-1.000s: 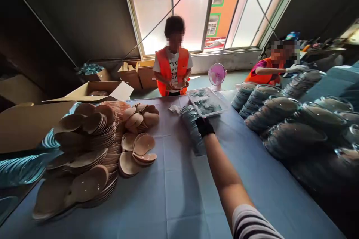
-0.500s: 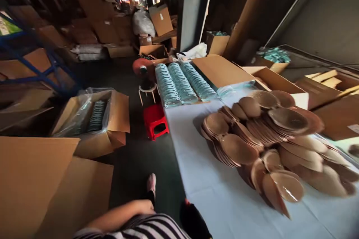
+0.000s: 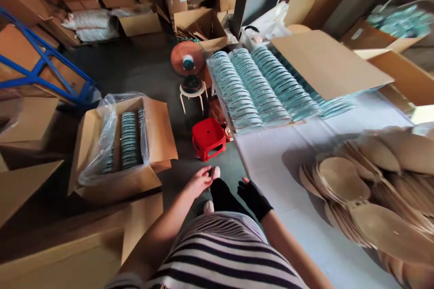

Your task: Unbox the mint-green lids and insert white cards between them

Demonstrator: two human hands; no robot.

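Both my hands hang in front of my striped shirt, above the dark floor by the table's corner. My left hand (image 3: 199, 180) is bare, its fingers loosely spread, and it holds nothing; it hovers just over my shoe tip. My right hand (image 3: 254, 198) wears a black glove, fingers apart and empty, close to the edge of the cloth-covered table (image 3: 271, 167). On the table to the right lie piles of brown shallow bowls (image 3: 342, 180). Farther back, rows of clear lids (image 3: 254, 86) lie partly under a cardboard sheet (image 3: 325, 63).
A red stool (image 3: 208, 137) stands on the floor ahead of my feet. Behind it is an orange fan (image 3: 187, 59) on a white stool. An open carton lined with plastic (image 3: 125, 142) holds stacked lids at the left. Flat cardboard, more cartons and a blue rack (image 3: 44, 65) surround the floor.
The view has swung from across the table to the left and down at the floor. My gloved right hand has drawn back from the lid stack to my body; my left hand has come into view.
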